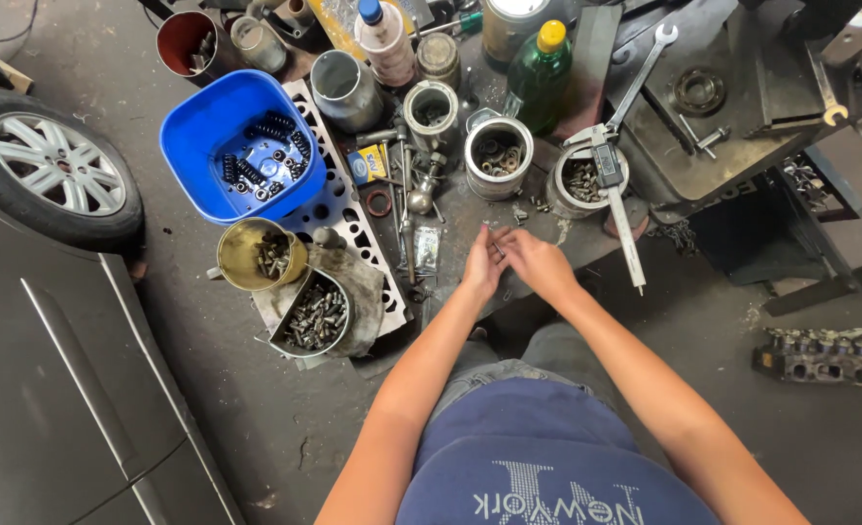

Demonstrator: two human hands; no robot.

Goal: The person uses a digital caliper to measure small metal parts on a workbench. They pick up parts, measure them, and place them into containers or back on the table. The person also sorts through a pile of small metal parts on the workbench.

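Both hands meet just in front of the steel can of washers, and that can is our landmark. The left hand and the right hand are pressed fingertip to fingertip, pinching a small dark metal part between them. The fingers are curled in tight around it, nearly closed, though what kind of part it is, I cannot tell; it is too small.

To the right of the can sits a second can of bolts, and a digital caliper lies across its rim, its long beam running down toward the person. Beyond that, further right, a combination wrench rests on a dark metal block. Behind the can stands a green bottle with a yellow cap.

To the left of the can there is an open steel cylinder, then a long perforated head gasket lying flat. On the gasket sits a blue plastic tub holding black valve springs. Nearer the person, left of the can, a brass-coloured tin and a grey tin of bolts stand side by side.

Far left of it all, a car wheel with a silver rim. Far right, low down, a cylinder head lies on the floor.
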